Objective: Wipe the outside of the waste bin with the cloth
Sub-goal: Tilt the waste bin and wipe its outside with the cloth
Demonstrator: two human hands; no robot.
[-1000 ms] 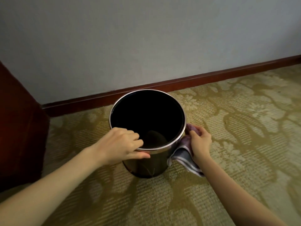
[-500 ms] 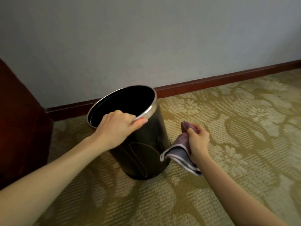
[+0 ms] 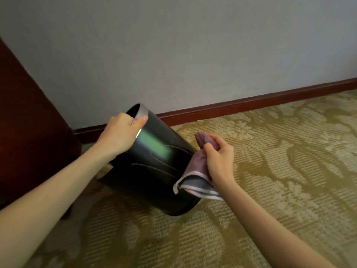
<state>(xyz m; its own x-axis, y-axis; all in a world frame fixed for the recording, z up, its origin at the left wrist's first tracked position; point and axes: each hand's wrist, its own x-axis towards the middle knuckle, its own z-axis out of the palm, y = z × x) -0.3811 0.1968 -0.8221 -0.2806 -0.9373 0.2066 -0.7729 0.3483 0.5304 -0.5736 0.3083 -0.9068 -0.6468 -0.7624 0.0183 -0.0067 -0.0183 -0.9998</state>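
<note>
A dark round waste bin (image 3: 154,167) with a metal rim is tilted far over to the left, its mouth turned toward the wall and its base edge resting on the carpet. My left hand (image 3: 120,133) grips the rim at the top, fingers inside and thumb along the outside. My right hand (image 3: 217,157) holds a bunched purple-grey cloth (image 3: 197,171) just to the right of the bin's side. The cloth's lower fold hangs in front of the bin wall near its base. Whether the cloth touches the bin is unclear.
A patterned yellow-green carpet (image 3: 280,180) covers the floor. A grey wall with a dark red skirting board (image 3: 241,104) runs behind the bin. A dark red wooden piece of furniture (image 3: 29,122) stands close on the left.
The bin went from upright to steeply tilted leftward under my left hand's grip. My right hand and the cloth came off the bin's side and rose slightly.
</note>
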